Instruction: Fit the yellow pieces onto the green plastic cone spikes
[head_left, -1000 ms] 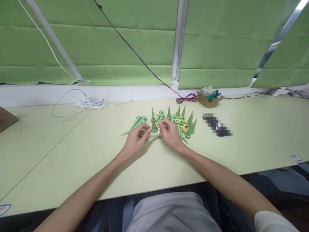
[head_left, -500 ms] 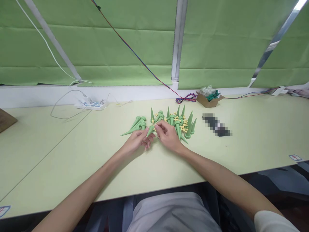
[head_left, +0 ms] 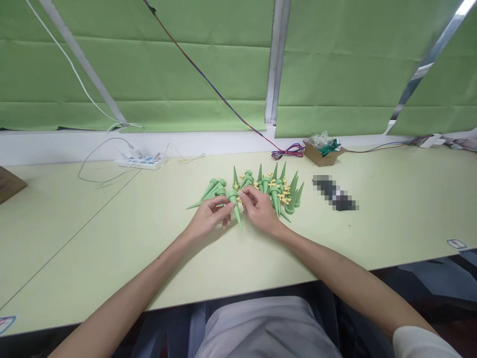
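My left hand (head_left: 212, 215) is closed round a green plant watering spike (head_left: 234, 206), its capped end up and its point toward me. My right hand (head_left: 260, 209) is closed in a pinch just right of that cap; what sits between its fingertips is too small to make out. Several green watering spikes (head_left: 275, 199) lie in a pile behind and right of my right hand, with small yellow valve pieces (head_left: 286, 190) among them. A smaller group of green spikes (head_left: 212, 188) lies beyond my left hand.
At the back of the table (head_left: 179, 278) are a small cardboard box (head_left: 323, 158) of plastic wrap and green material, a coil of red and blue wire (head_left: 286, 151), and a white power strip (head_left: 141, 162). A blurred dark object (head_left: 334, 193) lies to the right.
The spike in my left hand has turned, so its point now faces down toward me instead of lying along the fingers. My right hand has stayed in place.
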Demonstrator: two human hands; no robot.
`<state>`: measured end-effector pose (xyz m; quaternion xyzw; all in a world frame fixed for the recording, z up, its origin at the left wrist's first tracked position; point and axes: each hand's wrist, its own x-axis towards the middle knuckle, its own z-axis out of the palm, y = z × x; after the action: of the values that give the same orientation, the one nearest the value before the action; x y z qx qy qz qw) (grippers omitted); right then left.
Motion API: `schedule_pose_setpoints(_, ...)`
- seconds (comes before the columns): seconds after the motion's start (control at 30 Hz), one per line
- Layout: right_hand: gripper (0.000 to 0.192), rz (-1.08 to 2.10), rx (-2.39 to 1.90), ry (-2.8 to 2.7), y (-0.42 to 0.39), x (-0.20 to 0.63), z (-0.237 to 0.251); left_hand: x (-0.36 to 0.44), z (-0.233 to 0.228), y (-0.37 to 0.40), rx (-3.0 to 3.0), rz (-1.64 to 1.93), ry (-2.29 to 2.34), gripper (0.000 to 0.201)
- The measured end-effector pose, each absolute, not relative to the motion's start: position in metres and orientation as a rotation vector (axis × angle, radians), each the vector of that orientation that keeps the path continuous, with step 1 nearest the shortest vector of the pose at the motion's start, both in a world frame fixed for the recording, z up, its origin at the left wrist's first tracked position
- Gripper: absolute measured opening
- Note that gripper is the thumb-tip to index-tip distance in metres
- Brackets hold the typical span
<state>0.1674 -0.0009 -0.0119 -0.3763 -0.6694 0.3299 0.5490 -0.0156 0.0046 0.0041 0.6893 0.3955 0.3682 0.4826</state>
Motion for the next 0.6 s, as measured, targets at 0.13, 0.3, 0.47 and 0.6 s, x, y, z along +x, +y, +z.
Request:
schedule_pose_setpoints(0.13, 0.032, 0.802, -0.893, -1.572, 0.001, 0.167, -0.013, -0.015, 0.007, 0.002, 1.776, 0.926, 1.009, 0.028)
schedule_pose_setpoints(0.3, 0.034, 0.806, -0.929, -1.568, 0.002, 0.167, -0.014, -0.014, -0.001, 0.003, 1.816, 1.029, 1.115, 0.037)
schedule_pose_setpoints(0.47, 0.033, 0.814, -0.97, -1.572, 0.004, 0.167, -0.015, -0.014, -0.008, 0.006, 1.993, 1.214, 1.109, 0.033)
schedule_pose_setpoints(0.6, 0.032, 0.827, -0.972, -1.563, 0.005, 0.166, -0.016, -0.015, -0.008, 0.006, 2.134, 1.262, 1.094, 0.022)
